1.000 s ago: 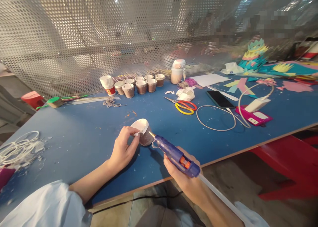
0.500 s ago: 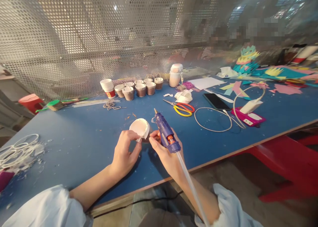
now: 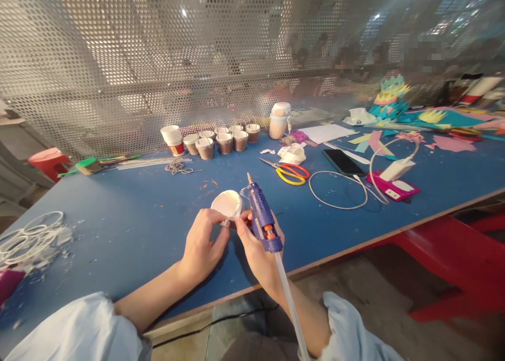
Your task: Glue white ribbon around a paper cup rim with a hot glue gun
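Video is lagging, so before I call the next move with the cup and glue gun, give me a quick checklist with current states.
1. Cup grip: ok, left hand pinches the paper cup at its rim.
2. Tool grip: ok, right hand wraps the glue gun.
3. Tip clearance: ok, nozzle points away, touching neither cup nor fingers.
4. Glue supply: ok, glue stick juts from the rear.
5. Fresh glue on cup: cannot tell.
6. Clutter: ok, scissors lie apart on the table.
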The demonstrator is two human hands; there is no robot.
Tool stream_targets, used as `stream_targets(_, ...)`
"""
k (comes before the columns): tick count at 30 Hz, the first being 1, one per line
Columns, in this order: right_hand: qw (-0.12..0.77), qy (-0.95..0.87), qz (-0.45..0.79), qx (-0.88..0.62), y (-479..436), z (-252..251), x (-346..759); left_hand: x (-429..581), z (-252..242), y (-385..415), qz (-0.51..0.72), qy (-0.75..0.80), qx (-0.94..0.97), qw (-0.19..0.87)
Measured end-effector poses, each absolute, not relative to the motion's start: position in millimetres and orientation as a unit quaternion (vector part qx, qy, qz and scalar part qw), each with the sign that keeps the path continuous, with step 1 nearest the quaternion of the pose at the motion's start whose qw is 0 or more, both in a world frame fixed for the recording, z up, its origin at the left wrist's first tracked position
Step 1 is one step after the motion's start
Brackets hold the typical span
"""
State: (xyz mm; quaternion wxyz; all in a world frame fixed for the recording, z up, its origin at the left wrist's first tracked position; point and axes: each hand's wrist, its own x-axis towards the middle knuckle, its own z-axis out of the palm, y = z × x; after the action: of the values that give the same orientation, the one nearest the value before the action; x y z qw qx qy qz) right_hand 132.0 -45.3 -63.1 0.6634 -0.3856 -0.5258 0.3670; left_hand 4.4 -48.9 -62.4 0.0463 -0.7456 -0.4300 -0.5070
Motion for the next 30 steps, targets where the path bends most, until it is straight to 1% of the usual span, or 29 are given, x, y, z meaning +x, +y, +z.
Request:
stream_targets(7, 0.676, -0.554, 0.294, -0.387, -45.9, -74.3, 129.5, 6.6, -64.2, -51.2, -0.505, -0.455, -0.733, 0.021)
stream_targets(13, 0.668, -0.602, 0.198, -0.389, -46.5, -77.9, 130.8, 12.0, -61.6, -61.8, -0.503, -0.494, -0.708, -0.044)
stream_targets(16, 0.665, -0.611, 0.173, -0.394, -46.9, -81.1, 130.5, 12.9, -61.8, -63.8, -0.501, -0.504, -0.699, -0.083)
stream_targets(19, 0.651, -0.605, 0.178, -0.422, -47.2, -84.3, 129.7, 11.8, -63.7, -62.6, -0.498, -0.504, -0.695, -0.123)
stream_targets(22, 0.633, -0.605, 0.208, -0.435, -46.8, -85.0, 129.7, 10.1, -65.1, -60.5, -0.492, -0.512, -0.685, -0.165)
stream_targets(26, 0.631, -0.611, 0.252, -0.407, -45.9, -82.7, 130.4, 8.9, -64.3, -58.1, -0.487, -0.520, -0.670, -0.209)
stream_targets(30, 0.624, -0.617, 0.262, -0.401, -45.9, -82.0, 130.6, 9.7, -63.0, -55.4, -0.494, -0.536, -0.638, -0.248)
